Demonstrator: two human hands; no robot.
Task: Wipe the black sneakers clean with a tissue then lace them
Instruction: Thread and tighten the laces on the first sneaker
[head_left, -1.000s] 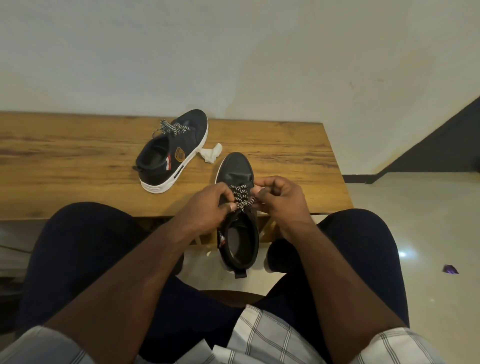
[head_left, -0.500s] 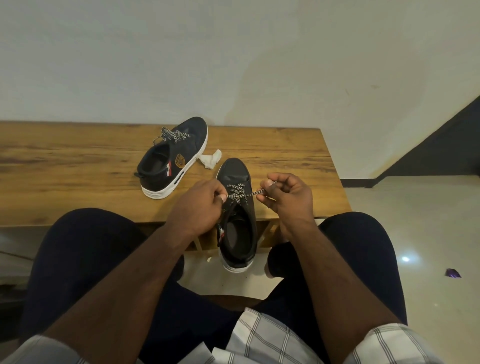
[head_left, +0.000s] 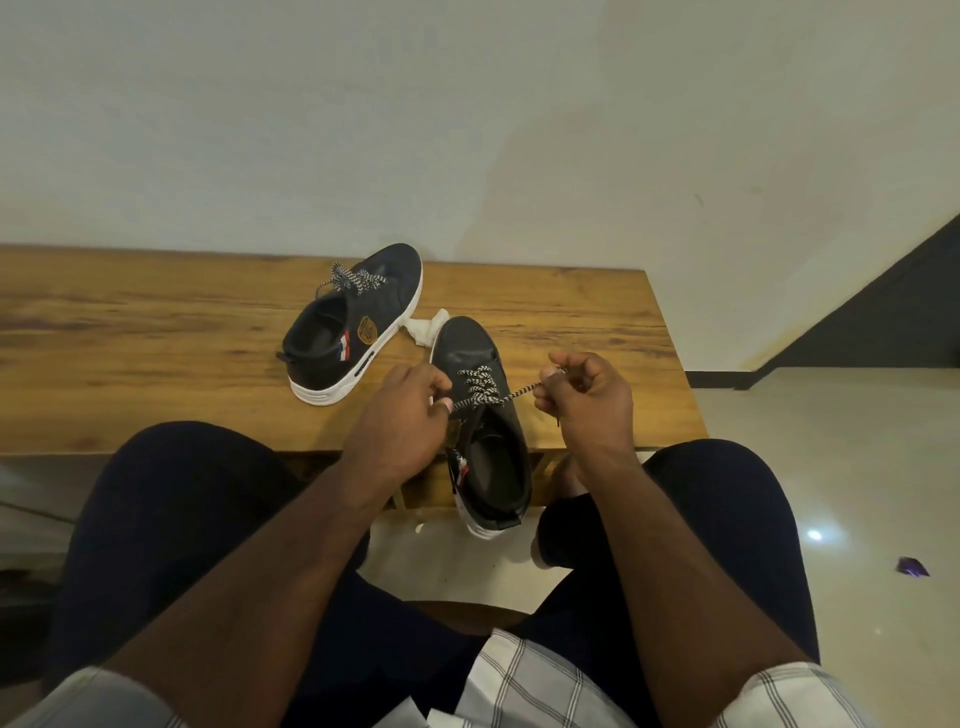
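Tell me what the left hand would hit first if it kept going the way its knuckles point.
Likely the crumpled tissue beyond the left hand, between the two sneakers; depth is unclear from this view.

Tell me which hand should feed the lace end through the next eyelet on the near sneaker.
Right, probably. The right hand already pinches the free lace stretched from the near sneaker; the left hand pinches the lace at the eyelets, steadying it.

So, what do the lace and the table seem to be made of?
The lace, pulled by the right hand, looks like woven fabric cord: black-and-white braid pattern, matte. The table looks like wood or wood-look laminate: brown grain streaks, slight sheen.
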